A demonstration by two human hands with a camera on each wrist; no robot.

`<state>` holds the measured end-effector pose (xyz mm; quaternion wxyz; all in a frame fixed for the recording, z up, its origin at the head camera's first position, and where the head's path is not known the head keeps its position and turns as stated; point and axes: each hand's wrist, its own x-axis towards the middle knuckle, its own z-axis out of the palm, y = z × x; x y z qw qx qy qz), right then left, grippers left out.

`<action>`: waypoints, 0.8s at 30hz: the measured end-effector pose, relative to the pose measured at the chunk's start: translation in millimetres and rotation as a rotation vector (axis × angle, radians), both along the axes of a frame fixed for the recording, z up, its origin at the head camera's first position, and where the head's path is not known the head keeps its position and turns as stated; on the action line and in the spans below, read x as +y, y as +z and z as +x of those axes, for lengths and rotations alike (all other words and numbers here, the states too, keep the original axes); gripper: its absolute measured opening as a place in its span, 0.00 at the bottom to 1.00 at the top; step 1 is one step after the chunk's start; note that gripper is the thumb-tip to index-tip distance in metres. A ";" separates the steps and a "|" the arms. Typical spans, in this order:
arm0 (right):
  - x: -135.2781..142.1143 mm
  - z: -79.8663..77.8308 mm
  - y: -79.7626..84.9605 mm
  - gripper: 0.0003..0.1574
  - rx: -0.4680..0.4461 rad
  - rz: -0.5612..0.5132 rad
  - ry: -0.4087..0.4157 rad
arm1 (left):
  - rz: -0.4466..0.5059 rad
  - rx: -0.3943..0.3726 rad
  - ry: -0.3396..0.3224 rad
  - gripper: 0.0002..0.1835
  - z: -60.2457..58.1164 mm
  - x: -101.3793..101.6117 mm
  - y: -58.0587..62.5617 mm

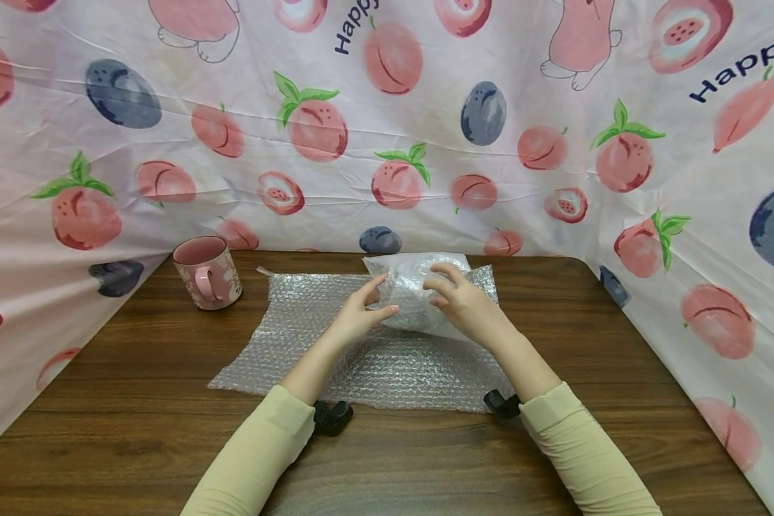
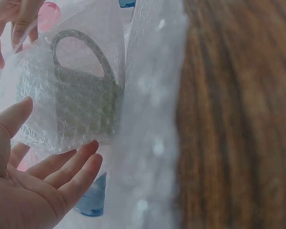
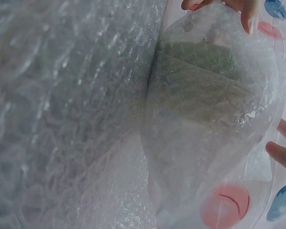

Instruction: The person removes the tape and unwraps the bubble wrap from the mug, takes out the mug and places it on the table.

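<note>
A greenish mug (image 2: 83, 105) with a looped handle shows through layers of bubble wrap, making a bulky bundle (image 1: 408, 287) near the back of the table. My left hand (image 1: 355, 315) is at the bundle's left side, thumb and fingers spread apart. In the left wrist view its fingertips (image 2: 93, 148) are right at the lower edge of the wrap. Over the bundle's right side is my right hand (image 1: 467, 304), fingers bent loosely; in the right wrist view they are spread beside the plastic. Beneath lies a flat bubble wrap sheet (image 1: 297, 337).
A pink patterned mug (image 1: 206, 276) stands at the back left of the dark wooden table (image 1: 400, 459). Fruit-printed fabric (image 1: 438, 143) hangs close behind the table and along its sides. A black wrist device (image 1: 332, 418) sits under each forearm.
</note>
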<state>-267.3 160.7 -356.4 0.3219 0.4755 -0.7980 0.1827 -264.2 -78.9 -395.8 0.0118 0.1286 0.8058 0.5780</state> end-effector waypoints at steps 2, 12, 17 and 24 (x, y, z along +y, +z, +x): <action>1.3 -0.9 -0.2 0.28 -0.019 -0.030 -0.003 | -0.004 0.000 0.004 0.40 0.1 0.0 -0.1; 9.4 -0.6 -2.8 0.28 -0.015 -0.181 -0.049 | -0.014 0.006 0.006 0.40 -0.1 0.0 0.1; 11.3 -1.8 -4.4 0.26 0.015 -0.236 -0.060 | -0.004 0.007 0.002 0.40 -1.3 0.2 -0.6; 12.4 -0.9 -7.4 0.24 -0.008 -0.279 -0.089 | -0.006 0.004 0.008 0.40 -1.9 -0.1 -1.3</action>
